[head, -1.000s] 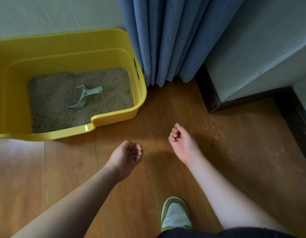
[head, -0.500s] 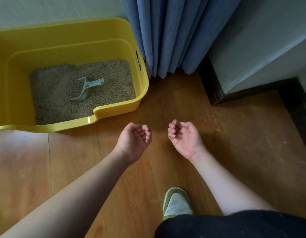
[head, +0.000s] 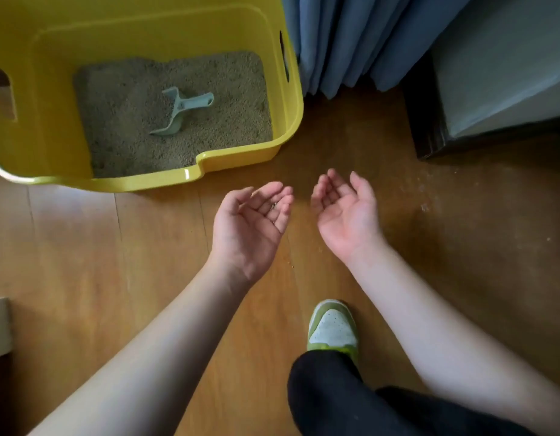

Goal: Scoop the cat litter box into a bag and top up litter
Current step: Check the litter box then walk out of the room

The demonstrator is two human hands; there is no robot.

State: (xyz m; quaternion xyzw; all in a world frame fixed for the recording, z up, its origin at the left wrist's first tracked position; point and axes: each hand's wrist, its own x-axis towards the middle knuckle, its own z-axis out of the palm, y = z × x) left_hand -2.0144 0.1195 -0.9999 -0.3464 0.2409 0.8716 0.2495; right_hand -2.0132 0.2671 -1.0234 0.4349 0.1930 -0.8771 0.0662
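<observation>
A yellow litter box (head: 190, 176) stands on the wooden floor at the upper left, filled with beige litter (head: 121, 121). A pale blue-green scoop (head: 181, 110) lies on the litter near the middle. My left hand (head: 250, 228) and my right hand (head: 344, 215) hover side by side over the floor just in front of the box's near right corner. Both palms face up with fingers relaxed, and neither holds anything.
Blue curtains (head: 351, 39) hang right of the box. A dark-based wall corner (head: 429, 133) juts out at upper right. My green and white shoe (head: 332, 328) and dark trouser leg (head: 335, 401) are below the hands. Some specks lie on the floor (head: 424, 207).
Both hands have turned palm up and uncurled from loose fists. The view has moved closer to the litter box.
</observation>
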